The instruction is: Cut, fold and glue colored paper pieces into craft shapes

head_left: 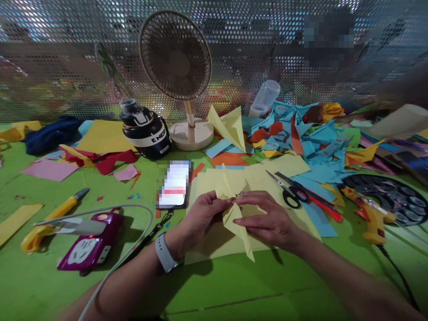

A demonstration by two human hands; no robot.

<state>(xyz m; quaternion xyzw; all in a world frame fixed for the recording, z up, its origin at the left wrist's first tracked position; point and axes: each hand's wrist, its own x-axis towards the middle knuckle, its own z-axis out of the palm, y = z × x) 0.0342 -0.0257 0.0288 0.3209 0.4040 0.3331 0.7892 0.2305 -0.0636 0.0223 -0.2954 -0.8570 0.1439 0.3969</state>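
A folded piece of yellow paper (236, 219), with long pointed ends above and below, is held over the stack of yellow sheets (207, 243). My left hand (203, 216), a pale watch band at its wrist, pinches the paper's left side between thumb and fingers. From the right, my right hand (267, 218) grips the same paper near its middle, fingertips on the folds. To the right of my hands lie black-handled scissors (291, 196), beside a red and black tool (323, 203). A phone (174, 185) with a lit screen is just left of the sheets.
A desk fan (191, 133) and a black bottle (147, 133) stand at the back. Blue folded paper pieces (301, 129) heap up at back right. A yellow glue gun (371, 218) lies right, near a black round tray (401, 196). Left are a purple power strip (90, 245) and another yellow glue gun (53, 218).
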